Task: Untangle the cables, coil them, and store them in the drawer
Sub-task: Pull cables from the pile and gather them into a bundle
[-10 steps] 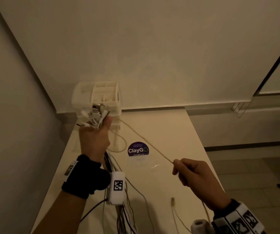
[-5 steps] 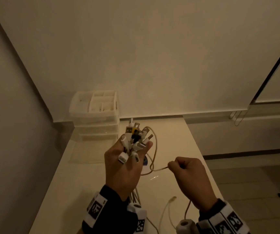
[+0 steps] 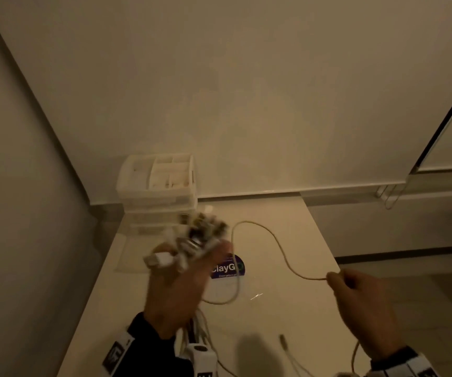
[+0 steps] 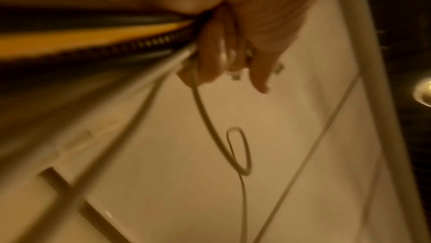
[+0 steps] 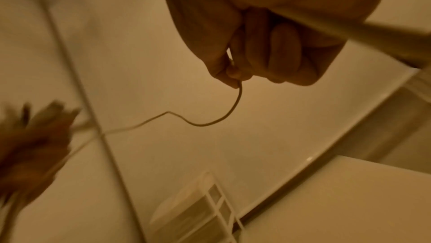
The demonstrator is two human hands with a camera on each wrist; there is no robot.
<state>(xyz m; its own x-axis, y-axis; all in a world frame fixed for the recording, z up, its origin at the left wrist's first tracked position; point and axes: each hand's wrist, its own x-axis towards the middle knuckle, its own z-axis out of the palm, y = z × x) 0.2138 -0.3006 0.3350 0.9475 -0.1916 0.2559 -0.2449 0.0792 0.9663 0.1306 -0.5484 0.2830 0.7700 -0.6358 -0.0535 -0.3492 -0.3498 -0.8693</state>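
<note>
My left hand (image 3: 184, 278) is raised above the table and grips a bundle of cables (image 3: 192, 240) by their plug ends, which stick up blurred above the fist. In the left wrist view black, yellow and white cords (image 4: 93, 40) run into that hand (image 4: 233, 53). A thin beige cable (image 3: 274, 240) arcs from the bundle to my right hand (image 3: 355, 292), which pinches it between thumb and forefinger (image 5: 233, 75). The white drawer unit (image 3: 159, 191) stands at the table's back left corner, its drawers closed.
The pale table (image 3: 287, 322) has a round purple sticker (image 3: 229, 266) at its middle. Loose cable ends (image 3: 284, 346) lie near the front edge. Walls close in at the left and back; the floor drops off to the right.
My left hand with the bundle has swung back left and forward toward the drawer unit. My right hand drew away to the right, and the beige cable now spans a wide arc between them.
</note>
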